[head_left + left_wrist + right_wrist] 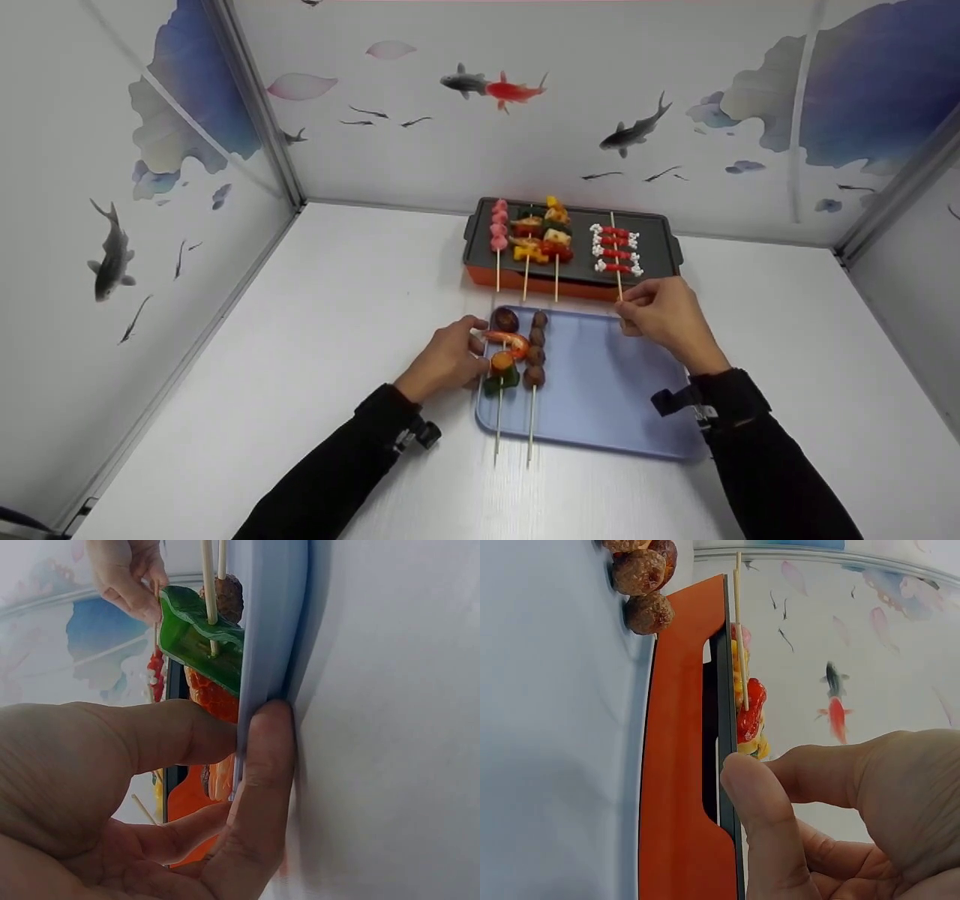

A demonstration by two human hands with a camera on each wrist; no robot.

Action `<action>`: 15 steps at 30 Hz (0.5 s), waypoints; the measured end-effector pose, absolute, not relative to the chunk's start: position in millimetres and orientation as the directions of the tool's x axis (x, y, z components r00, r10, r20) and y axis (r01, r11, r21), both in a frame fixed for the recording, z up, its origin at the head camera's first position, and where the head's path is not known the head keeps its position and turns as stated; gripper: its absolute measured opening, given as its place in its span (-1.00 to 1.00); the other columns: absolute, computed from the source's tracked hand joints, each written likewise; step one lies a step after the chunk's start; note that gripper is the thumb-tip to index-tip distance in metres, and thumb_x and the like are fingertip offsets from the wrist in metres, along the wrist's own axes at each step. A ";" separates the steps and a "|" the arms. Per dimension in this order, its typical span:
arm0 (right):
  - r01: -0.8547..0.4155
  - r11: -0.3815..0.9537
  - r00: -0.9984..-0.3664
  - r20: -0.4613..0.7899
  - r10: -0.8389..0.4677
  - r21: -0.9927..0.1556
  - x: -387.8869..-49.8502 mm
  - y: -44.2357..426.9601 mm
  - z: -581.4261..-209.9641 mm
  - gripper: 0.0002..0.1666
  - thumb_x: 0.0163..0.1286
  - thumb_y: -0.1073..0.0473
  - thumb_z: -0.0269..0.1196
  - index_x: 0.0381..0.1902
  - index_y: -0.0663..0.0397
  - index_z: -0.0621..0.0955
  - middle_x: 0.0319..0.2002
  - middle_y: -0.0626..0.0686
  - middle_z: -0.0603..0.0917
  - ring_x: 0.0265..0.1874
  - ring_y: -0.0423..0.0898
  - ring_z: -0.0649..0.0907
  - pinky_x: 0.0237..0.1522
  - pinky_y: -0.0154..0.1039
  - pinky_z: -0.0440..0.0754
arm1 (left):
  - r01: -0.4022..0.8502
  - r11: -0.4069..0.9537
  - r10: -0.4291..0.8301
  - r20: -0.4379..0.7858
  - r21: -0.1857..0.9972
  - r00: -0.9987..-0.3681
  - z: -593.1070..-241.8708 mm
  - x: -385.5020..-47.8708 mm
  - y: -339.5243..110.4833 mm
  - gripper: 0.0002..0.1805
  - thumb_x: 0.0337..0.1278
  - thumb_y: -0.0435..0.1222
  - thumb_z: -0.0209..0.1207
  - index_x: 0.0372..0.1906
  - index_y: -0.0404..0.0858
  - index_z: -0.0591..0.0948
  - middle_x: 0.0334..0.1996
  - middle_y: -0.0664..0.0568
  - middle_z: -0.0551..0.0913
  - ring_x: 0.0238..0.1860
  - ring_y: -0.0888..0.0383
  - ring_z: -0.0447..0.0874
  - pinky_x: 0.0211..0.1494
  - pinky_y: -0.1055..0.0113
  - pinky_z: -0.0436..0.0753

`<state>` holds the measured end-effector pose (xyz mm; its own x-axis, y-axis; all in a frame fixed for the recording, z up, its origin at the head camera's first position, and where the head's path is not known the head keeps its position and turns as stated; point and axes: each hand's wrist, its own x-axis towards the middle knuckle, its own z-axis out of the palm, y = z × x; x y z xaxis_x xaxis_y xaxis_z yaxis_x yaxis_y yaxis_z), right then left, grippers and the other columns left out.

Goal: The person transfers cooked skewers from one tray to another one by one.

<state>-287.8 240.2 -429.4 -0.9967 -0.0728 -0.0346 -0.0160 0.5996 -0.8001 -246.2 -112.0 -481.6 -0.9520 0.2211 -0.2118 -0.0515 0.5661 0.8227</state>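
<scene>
My left hand [448,357] pinches the left rim of a light blue tray [600,390], thumb inside and a finger against the outer side, as the left wrist view shows. Beside that hand, on the tray, lie a skewer with a shrimp [513,343], an orange piece and green pepper [199,645], and a meatball skewer [535,355]. My right hand [667,315] pinches the bare stick end of a skewer with red and white pieces [617,254], which lies over the right part of the black-topped grill [652,247]. In the right wrist view the held stick is hidden by the fingers.
On the grill's left half lie a pink ball skewer [499,225] and two mixed vegetable skewers [556,236], their sticks jutting over the orange front [682,735]. The white table [360,300] is bounded by printed panels [525,150] behind and at the sides.
</scene>
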 end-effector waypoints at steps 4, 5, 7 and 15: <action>-0.025 0.587 -0.996 -0.027 -0.080 -0.809 -281.1 238.6 -428.9 -0.71 0.60 0.21 0.48 0.02 0.42 0.83 -0.25 0.15 0.91 -0.43 -0.26 0.85 -0.34 -0.38 0.81 | -0.036 0.576 0.226 -0.202 0.817 -0.953 -482.7 -246.0 -112.9 -0.29 0.40 -0.47 0.38 0.61 -0.33 0.52 -0.01 -0.13 0.73 -0.28 0.13 0.74 -0.31 0.37 0.75; -0.027 0.583 -0.996 -0.027 -0.083 -0.812 -279.7 238.2 -429.0 -0.71 0.61 0.21 0.48 0.02 0.42 0.83 -0.25 0.15 0.91 -0.43 -0.26 0.85 -0.34 -0.38 0.82 | -0.032 0.576 0.228 -0.197 0.817 -0.954 -482.8 -246.0 -113.2 -0.29 0.40 -0.46 0.39 0.61 -0.33 0.52 -0.02 -0.12 0.73 -0.28 0.13 0.73 -0.32 0.37 0.74; -0.024 0.562 -0.996 -0.030 -0.087 -0.827 -277.1 237.4 -430.0 -0.71 0.60 0.22 0.48 0.02 0.42 0.82 -0.26 0.14 0.90 -0.43 -0.26 0.86 -0.32 -0.38 0.85 | -0.026 0.567 0.233 -0.190 0.823 -0.954 -482.4 -245.8 -113.5 -0.29 0.40 -0.46 0.39 0.61 -0.33 0.53 -0.03 -0.12 0.72 -0.29 0.14 0.72 -0.32 0.37 0.74; -0.046 0.535 -0.996 -0.005 -0.093 -0.843 -267.3 235.4 -434.0 -0.75 0.57 0.25 0.49 -0.04 0.42 0.79 -0.33 0.10 0.89 -0.46 -0.27 0.85 -0.33 -0.36 0.87 | -0.029 0.569 0.232 -0.193 0.822 -0.953 -480.8 -245.5 -113.0 -0.27 0.38 -0.45 0.38 0.62 -0.33 0.52 -0.02 -0.12 0.74 -0.34 0.16 0.73 -0.33 0.38 0.69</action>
